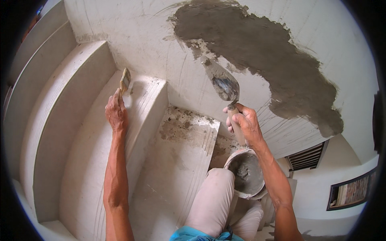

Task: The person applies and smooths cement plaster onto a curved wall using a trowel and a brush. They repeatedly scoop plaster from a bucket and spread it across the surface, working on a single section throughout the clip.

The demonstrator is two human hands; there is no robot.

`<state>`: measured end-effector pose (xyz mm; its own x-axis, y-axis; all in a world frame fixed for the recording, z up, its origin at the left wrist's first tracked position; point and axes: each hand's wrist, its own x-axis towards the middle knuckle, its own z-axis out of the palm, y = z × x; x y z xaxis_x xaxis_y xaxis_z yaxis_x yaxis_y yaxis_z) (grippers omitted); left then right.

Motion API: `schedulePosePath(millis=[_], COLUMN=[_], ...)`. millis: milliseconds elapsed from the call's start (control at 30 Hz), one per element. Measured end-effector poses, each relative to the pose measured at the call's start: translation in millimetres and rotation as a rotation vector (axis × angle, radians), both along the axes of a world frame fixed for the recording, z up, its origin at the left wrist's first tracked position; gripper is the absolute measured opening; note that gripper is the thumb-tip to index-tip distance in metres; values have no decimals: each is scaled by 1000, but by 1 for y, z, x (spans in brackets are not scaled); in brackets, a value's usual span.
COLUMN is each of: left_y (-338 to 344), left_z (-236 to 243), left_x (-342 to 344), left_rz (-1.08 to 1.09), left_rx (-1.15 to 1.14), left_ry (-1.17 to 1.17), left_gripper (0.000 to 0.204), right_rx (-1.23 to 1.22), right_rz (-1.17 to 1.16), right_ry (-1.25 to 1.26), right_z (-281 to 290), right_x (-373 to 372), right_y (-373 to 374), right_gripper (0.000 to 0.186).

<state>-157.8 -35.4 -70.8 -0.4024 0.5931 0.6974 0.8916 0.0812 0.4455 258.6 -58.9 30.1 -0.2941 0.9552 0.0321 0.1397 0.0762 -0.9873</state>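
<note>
My left hand [116,112] grips the handle of a flat paintbrush [125,80], its bristle end up over a pale stair step [138,90]. In my right hand [247,122] is a pointed trowel [223,82], held by its handle with the blade raised. Grey mortar smears the blade, and its tip lies over the lower edge of a wet grey mortar patch [257,44] on the white wall [128,24]. Below my right forearm stands a bucket [231,158] with grey mortar [245,172] inside; the forearm covers part of its right rim.
Curved steps [76,108] rise to the left. A lower step [165,160] with mortar splashes [177,120] lies between my arms. My knee [215,184] is beside the bucket. At the right are a dark slatted vent [307,156] and a dark-framed opening [352,190].
</note>
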Motion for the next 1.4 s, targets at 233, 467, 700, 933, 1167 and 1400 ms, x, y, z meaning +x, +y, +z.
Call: schedulePosePath(millis=[233, 467, 700, 933, 1167, 1400], left_y=[1, 0, -3, 1, 0, 1], left_z=[-1, -1, -5, 0, 0, 0], left_x=[-1, -2, -2, -2, -1, 1], left_rz=[0, 7, -20, 11, 1, -6], left_rx=[3, -3, 32, -11, 15, 29], left_ry=[-4, 8, 9, -14, -5, -7], left_gripper=[30, 30, 30, 30, 30, 29], right_rx=[2, 40, -33, -76, -228, -165], right_rz=[-28, -8, 81, 197, 256, 266], right_ry=[-45, -116, -22, 108, 339, 357], right_z=[11, 26, 42, 49, 37, 26], right_x=[7, 13, 16, 14, 26, 30], right_y=[22, 34, 35, 55, 62, 48], right_gripper=[38, 35, 40, 46, 59, 66])
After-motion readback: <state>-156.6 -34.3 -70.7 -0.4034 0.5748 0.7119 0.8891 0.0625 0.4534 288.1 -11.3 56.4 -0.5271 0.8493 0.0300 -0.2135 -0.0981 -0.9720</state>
